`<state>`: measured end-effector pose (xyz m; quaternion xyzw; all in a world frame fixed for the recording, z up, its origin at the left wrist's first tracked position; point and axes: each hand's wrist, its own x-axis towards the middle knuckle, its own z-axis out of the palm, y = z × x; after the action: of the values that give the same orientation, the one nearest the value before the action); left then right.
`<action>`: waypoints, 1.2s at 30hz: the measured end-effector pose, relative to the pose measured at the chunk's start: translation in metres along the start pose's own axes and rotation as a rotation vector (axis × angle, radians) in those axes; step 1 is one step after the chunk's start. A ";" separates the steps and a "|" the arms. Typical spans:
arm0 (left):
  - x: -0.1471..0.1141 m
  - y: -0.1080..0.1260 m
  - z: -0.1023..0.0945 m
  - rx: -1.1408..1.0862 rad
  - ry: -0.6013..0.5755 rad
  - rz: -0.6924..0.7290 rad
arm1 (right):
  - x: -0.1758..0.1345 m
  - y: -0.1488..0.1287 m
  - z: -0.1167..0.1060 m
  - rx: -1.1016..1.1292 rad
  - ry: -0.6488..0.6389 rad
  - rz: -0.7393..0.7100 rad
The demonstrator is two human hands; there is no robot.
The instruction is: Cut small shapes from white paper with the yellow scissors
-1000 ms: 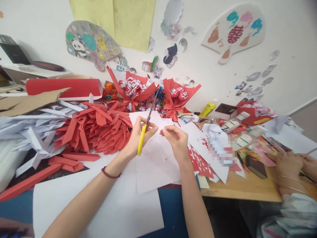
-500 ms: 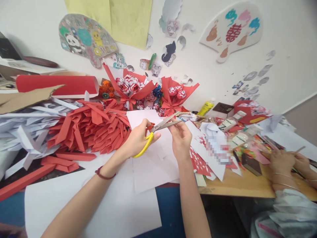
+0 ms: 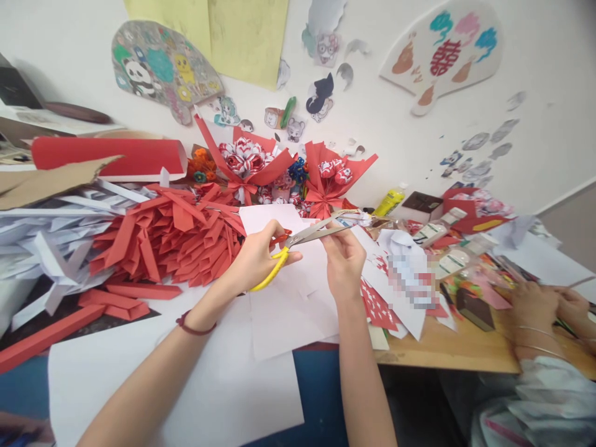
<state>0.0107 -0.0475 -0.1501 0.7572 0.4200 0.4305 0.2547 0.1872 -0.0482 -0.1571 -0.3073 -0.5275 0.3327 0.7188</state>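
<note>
My left hand (image 3: 257,259) is wrapped around a pair of scissors (image 3: 298,238) with a yellow handle loop and a reddish one. The metal blades are slightly apart and point right, over white paper sheets (image 3: 293,323). My right hand (image 3: 344,261) is closed in a pinch at the blade tips; whatever its fingers hold is too small or hidden to make out. Left of my hands lies a heap of folded red paper strips (image 3: 186,242), with folded white strips (image 3: 51,248) beyond it.
Red-wrapped paper bouquets (image 3: 246,161) stand along the wall. Cut papers, a yellow bottle (image 3: 390,200) and small boxes (image 3: 475,307) clutter the right side. Another person's hands (image 3: 535,307) work at the far right. A red paper roll (image 3: 109,157) lies at the back left.
The scissor blades have drawn closer together at the fingers of my right hand. Both hands stay nearly in place, and the view has shifted slightly.
</note>
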 end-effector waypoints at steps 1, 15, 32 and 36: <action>0.000 0.000 0.000 -0.009 -0.002 -0.001 | 0.000 0.000 0.000 -0.003 0.001 -0.002; 0.001 -0.002 -0.001 -0.016 0.007 0.002 | 0.001 -0.003 0.001 -0.042 0.003 -0.013; 0.001 -0.001 -0.001 -0.010 0.007 -0.018 | 0.000 -0.004 0.001 -0.069 0.006 -0.021; 0.000 -0.002 -0.001 -0.013 0.004 -0.018 | 0.000 -0.004 0.001 -0.086 -0.002 -0.031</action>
<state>0.0094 -0.0463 -0.1506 0.7508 0.4247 0.4324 0.2626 0.1871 -0.0502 -0.1538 -0.3293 -0.5468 0.2990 0.7094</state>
